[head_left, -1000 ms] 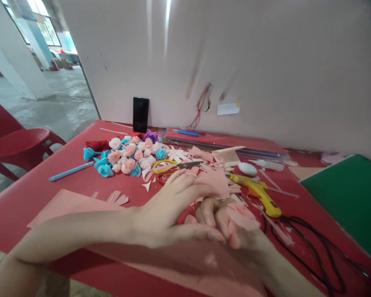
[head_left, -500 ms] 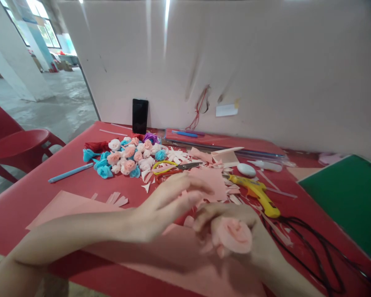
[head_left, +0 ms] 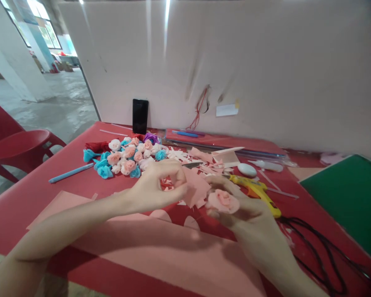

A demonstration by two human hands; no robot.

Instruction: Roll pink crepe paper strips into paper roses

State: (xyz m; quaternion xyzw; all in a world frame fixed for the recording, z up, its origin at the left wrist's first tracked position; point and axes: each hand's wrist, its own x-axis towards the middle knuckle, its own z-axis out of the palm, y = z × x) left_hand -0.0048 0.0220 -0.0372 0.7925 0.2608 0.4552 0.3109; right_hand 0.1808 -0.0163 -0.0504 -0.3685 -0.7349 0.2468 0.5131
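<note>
Landmark: the yellow glue gun point(head_left: 258, 193), lying on the red desk point(head_left: 34, 194).
Right hand: your right hand point(head_left: 250, 216) is just left of the gun and nearer to you, with its fingers closed around a pink rose.
Rose: the rose point(head_left: 223, 201) is held above the desk, just left of the gun, bloom up.
Left hand: your left hand point(head_left: 154, 187) is well left of the gun, thumb and fingers pinched on a pink scrap.
Scrap: the scrap point(head_left: 195, 189) hangs between the left hand and the rose; you cannot tell whether it touches the rose.
Pile: a pile point(head_left: 126, 156) of paper roses lies far left of the gun.
Sheet: a pink sheet point(head_left: 173, 251) lies left of the gun, under your forearms.
Cable: a black cable point(head_left: 312, 247) runs from the gun toward the near right.
</note>
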